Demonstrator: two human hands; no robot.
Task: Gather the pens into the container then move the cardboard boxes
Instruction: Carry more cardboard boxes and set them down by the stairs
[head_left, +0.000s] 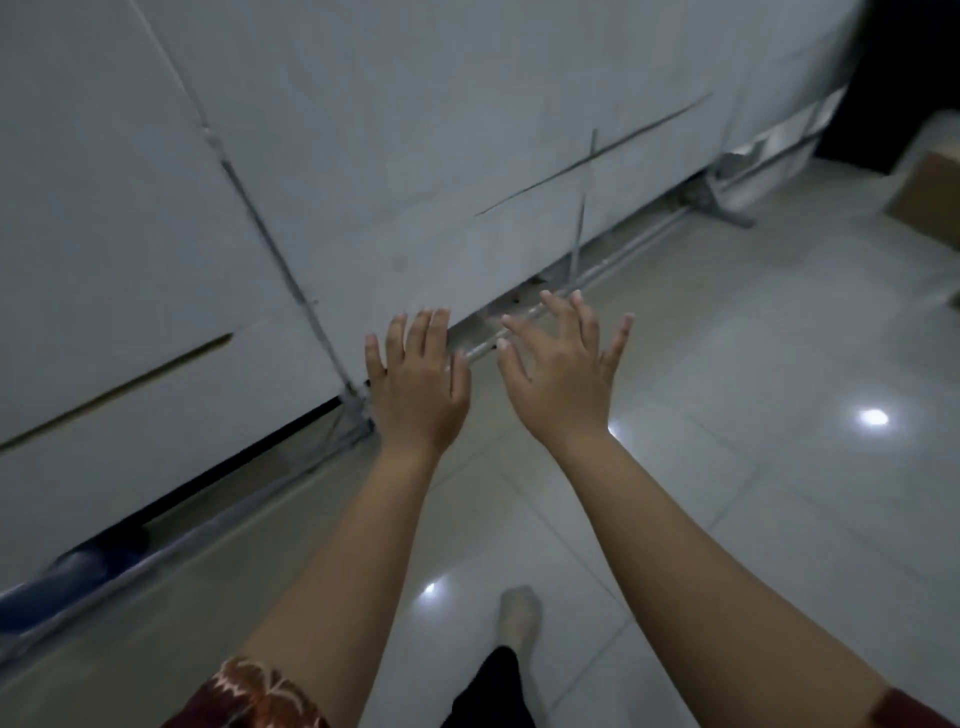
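Grey-white panelling (363, 156), set on a thin metal frame (613, 262), fills the left and centre of the room, and the person stands facing it on glossy pale floor tiles (753, 467). Both arms are stretched forward. The left hand (415, 384) is released, fingers straight and spread, its fingertips over the lower edge of a panel (contact cannot be confirmed through the blur). The right hand (563, 374) is likewise slack and spread, holding nothing, beside the left and above the frame's bottom rail.

No pens and no container are visible. One brown cardboard box (930, 192) sits on the floor at the far right edge, well apart from both hands.

Judgement: the empty, forward-held hands suggest transit or steadying, not handling. A socked foot (519, 613) is advanced on the tiles, consistent with walking.
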